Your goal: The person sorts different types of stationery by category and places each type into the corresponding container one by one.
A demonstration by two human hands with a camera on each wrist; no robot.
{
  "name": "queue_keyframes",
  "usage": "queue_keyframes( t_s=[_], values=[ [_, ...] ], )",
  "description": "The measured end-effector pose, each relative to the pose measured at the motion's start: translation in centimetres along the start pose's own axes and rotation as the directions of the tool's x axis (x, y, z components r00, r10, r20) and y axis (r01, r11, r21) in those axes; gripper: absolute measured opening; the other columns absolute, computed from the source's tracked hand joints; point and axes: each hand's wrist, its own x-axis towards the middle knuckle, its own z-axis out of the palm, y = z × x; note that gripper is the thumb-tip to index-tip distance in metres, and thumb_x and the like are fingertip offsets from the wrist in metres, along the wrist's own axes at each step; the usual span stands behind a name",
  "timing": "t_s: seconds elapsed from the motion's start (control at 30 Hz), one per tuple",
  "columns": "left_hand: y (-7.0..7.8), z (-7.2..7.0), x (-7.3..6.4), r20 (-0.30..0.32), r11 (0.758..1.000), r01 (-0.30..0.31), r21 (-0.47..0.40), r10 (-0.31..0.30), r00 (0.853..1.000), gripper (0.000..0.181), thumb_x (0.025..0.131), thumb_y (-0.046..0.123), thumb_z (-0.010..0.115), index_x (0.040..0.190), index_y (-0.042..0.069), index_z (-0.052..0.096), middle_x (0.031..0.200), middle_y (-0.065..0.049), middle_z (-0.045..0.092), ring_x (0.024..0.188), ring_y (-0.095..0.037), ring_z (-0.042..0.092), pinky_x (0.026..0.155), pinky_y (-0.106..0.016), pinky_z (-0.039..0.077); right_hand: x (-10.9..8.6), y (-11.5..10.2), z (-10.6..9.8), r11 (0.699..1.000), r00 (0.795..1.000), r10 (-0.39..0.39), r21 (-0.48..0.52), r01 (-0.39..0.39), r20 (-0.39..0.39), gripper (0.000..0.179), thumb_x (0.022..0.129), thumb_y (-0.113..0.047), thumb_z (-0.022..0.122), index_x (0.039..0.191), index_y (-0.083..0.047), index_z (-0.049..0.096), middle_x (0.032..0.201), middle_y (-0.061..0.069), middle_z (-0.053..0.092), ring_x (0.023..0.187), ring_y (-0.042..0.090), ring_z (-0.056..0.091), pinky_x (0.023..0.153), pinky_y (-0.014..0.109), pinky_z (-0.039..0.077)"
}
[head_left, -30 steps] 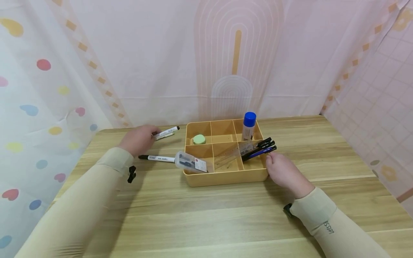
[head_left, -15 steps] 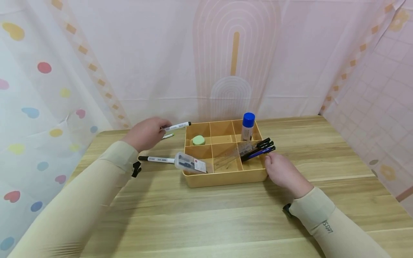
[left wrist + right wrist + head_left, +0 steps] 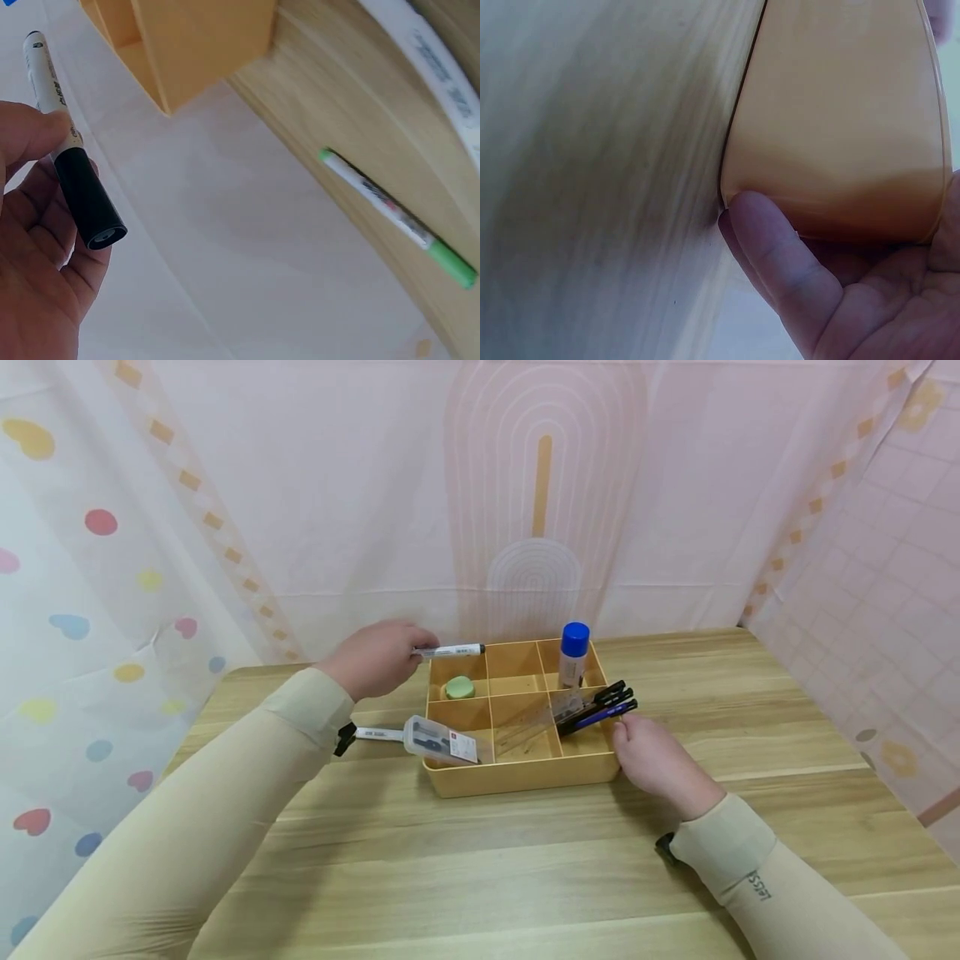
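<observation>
My left hand (image 3: 382, 658) pinches a white marker (image 3: 453, 651) between thumb and fingers, over the back left compartment of a yellow divided organizer box (image 3: 525, 772). Its black cap (image 3: 90, 196) lies toward the palm in the left wrist view. At the box's right side, my right hand (image 3: 663, 766) grips the wall, with fingertips (image 3: 761, 221) at its lower edge near the table. Inside the box are a green rounded eraser-like piece (image 3: 460, 687), a blue-capped glue stick (image 3: 573, 656), several dark pens (image 3: 596, 710), clear rulers (image 3: 528, 727) and a clear case (image 3: 438, 741) leaning over the front left rim.
A second white marker (image 3: 380, 734) lies on the wooden table (image 3: 480, 868), left of the box. Behind the left hand, a green-ended white pen (image 3: 394, 210) lies on the table, seen in the left wrist view. A patterned curtain (image 3: 360, 485) hangs behind the table.
The left hand has lifted the white marker and carried it right, from the table's left side to over the box. The green-ended pen stayed on the table. The right hand stays at the box.
</observation>
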Motion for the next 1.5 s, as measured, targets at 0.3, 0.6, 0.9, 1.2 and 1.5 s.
queue_keyframes(
  t_s=[0.3,0.6,0.9,1.2,1.5],
  values=[
    [2.0,-0.6,1.3,0.031,0.998,-0.051,0.030,0.050,0.998,0.029,0.101,0.007,0.063,0.126,0.015,0.074,0.110,-0.004,0.073,0.100,-0.023,0.066,0.098,-0.044,0.058,0.2,-0.2,0.2,1.000,1.000,0.002,0.003,-0.002,0.008,0.037,0.111,-0.017,0.028,0.102,-0.001,0.060,0.078,0.010,0.053,0.077,0.027,0.058,0.074,0.044,0.052],
    [3.5,-0.7,2.3,0.082,0.991,-0.104,0.089,0.097,0.992,0.028,0.099,0.008,0.067,0.125,0.015,0.075,0.105,-0.004,0.073,0.090,-0.021,0.066,0.089,-0.041,0.060,0.4,-0.4,0.3,1.000,1.000,0.015,0.019,-0.016,0.021,0.042,0.111,-0.018,0.027,0.115,0.004,0.062,0.077,0.009,0.052,0.072,0.025,0.056,0.066,0.038,0.050],
    [4.3,-0.4,3.1,0.153,0.988,-0.115,0.102,0.099,0.983,0.027,0.101,0.006,0.060,0.121,0.016,0.076,0.111,-0.005,0.073,0.097,-0.023,0.067,0.095,-0.042,0.060,0.4,-0.6,0.6,0.999,1.000,0.016,0.027,-0.017,0.022,0.038,0.112,-0.018,0.028,0.108,0.001,0.061,0.075,0.008,0.050,0.067,0.023,0.053,0.060,0.035,0.047],
    [4.6,0.3,3.6,0.182,0.988,-0.125,0.085,0.108,0.977,0.028,0.101,0.004,0.061,0.121,0.016,0.077,0.110,-0.003,0.074,0.092,-0.021,0.066,0.093,-0.038,0.061,0.4,-0.9,0.7,1.000,1.000,0.005,0.027,-0.005,0.013,0.037,0.112,-0.017,0.029,0.103,0.000,0.061,0.076,0.008,0.049,0.070,0.023,0.053,0.064,0.037,0.048],
    [5.1,0.5,3.8,0.200,0.972,-0.197,0.124,0.170,0.965,0.028,0.099,0.003,0.063,0.119,0.015,0.078,0.106,-0.004,0.075,0.091,-0.021,0.068,0.090,-0.038,0.061,0.5,-1.1,0.8,1.000,1.000,0.000,0.019,0.000,0.010,0.039,0.112,-0.018,0.029,0.110,0.002,0.062,0.080,0.010,0.055,0.074,0.025,0.057,0.069,0.040,0.052]
  ],
)
